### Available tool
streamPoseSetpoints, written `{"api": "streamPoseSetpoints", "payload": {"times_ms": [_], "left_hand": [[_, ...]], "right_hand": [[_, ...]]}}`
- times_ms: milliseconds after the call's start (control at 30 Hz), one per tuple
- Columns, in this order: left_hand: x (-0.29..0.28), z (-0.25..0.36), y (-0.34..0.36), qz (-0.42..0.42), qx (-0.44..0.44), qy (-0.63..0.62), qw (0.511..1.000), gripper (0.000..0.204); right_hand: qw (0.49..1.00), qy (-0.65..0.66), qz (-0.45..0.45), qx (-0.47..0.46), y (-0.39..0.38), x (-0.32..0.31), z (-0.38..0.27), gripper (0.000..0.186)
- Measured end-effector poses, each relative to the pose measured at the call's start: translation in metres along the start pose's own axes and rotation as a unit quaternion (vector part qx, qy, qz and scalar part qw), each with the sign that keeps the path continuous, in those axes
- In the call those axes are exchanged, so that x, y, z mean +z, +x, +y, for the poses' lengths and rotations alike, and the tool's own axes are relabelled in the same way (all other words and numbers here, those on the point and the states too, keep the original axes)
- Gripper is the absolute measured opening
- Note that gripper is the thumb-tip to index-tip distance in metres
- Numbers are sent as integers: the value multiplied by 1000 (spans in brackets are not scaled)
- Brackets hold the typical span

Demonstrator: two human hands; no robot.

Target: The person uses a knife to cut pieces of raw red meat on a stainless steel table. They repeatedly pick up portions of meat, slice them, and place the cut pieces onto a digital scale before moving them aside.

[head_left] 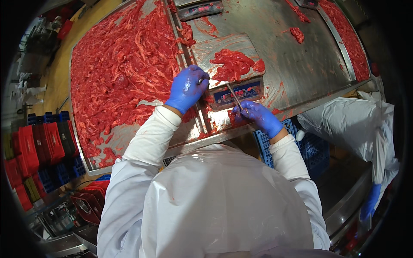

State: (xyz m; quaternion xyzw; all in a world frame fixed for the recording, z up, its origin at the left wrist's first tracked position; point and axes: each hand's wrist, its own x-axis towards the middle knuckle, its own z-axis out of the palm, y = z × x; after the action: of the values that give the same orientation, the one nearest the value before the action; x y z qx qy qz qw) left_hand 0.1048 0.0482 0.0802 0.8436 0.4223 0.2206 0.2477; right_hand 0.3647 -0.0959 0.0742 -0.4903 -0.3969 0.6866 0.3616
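Note:
My left hand (187, 89), in a blue glove, is closed above the steel divider beside the weighing scale (226, 98). A small dark spot shows between its curled fingers, but I cannot make out what they hold. In my right hand (261, 118), also blue-gloved, is a narrow-bladed knife (235, 95). Its handle is hidden by the fingers, and the blade points up and left across the scale's display panel. Pieces of raw red meat (234, 64) lie on the smeared metal scale plate (215, 45), just beyond the blade tip.
A large tray (74, 120) of raw meat strips (124, 56) fills the left. Another scale (200, 9) stands at the far side, and a meat scrap (297, 34) lies on the steel table (292, 69). At right stands a person in white (348, 122). Blue crates (316, 148) are below.

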Motion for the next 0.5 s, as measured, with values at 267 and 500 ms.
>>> {"api": "streamPoseSetpoints", "payload": {"times_ms": [267, 500], "left_hand": [[13, 0, 1, -13, 32, 27, 999, 18], [8, 0, -5, -6, 45, 16, 999, 18]], "right_hand": [[993, 102, 23, 58, 41, 8, -3, 18], [981, 178, 34, 69, 65, 12, -12, 21]]}}
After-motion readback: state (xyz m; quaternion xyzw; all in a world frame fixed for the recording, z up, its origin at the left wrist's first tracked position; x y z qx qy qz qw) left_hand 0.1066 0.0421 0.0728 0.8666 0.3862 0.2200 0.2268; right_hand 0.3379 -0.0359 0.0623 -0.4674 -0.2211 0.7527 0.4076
